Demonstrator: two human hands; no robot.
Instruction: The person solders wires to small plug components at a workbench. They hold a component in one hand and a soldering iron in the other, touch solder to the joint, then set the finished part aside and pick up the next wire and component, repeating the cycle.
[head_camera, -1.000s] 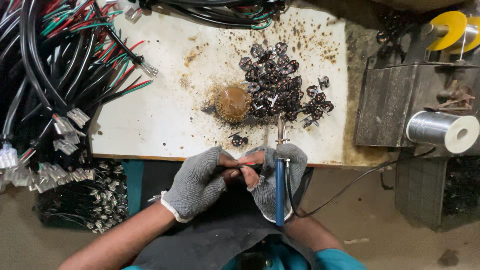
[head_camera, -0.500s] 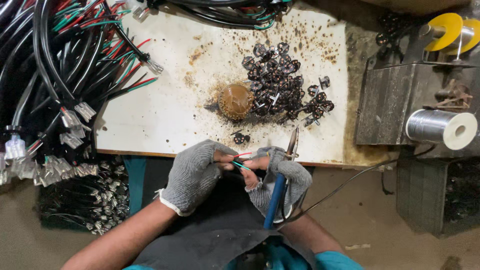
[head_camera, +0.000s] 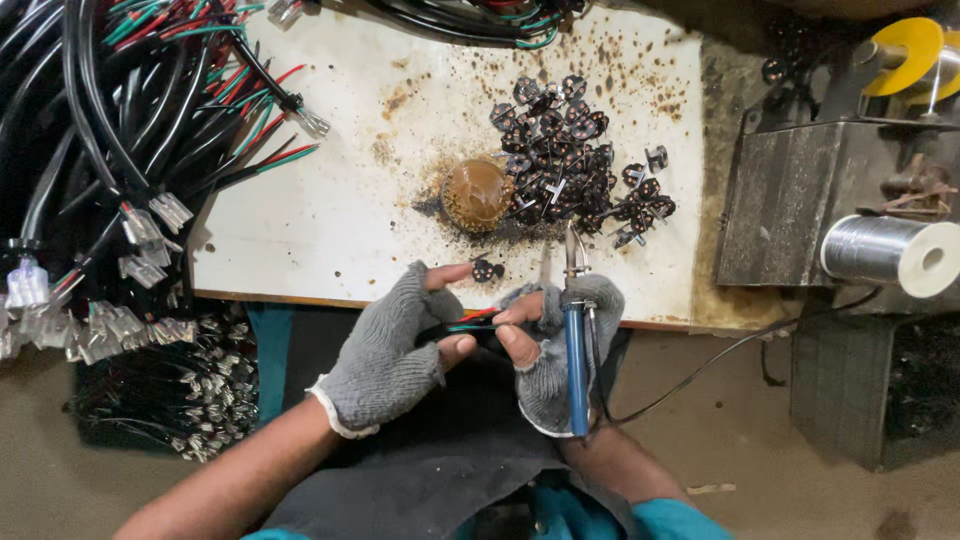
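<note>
- Looking down at the white, stained worktop (head_camera: 330, 215), I am seeing no packages or labels on it, only a yellow reel (head_camera: 905, 55) at the far right corner and a spool of silver wire (head_camera: 885, 252) lying on its side beside a grey metal box (head_camera: 790, 205).
- I am holding my left hand (head_camera: 390, 350), in a grey fingerless glove, half curled just off the near edge of the worktop, with the thumb and forefinger pinching a thin bunch of red, green and black wires (head_camera: 472, 322).
- I am closing my right hand (head_camera: 560, 345), gloved the same way, around the blue handle of a soldering iron (head_camera: 575, 340), its metal tip pointing away from me over the worktop edge; the fingertips of this hand are also meeting the wires, so both hands are touching them between them.
- A small black connector piece (head_camera: 487, 270) is lying on the worktop just beyond my left fingertips.
- Farther out, a brown round lump (head_camera: 477, 194) is sitting beside a heap of small black parts (head_camera: 565, 155).
- Bundles of black cables (head_camera: 120, 130) with white plugs are hanging over the left side of the worktop.
</note>
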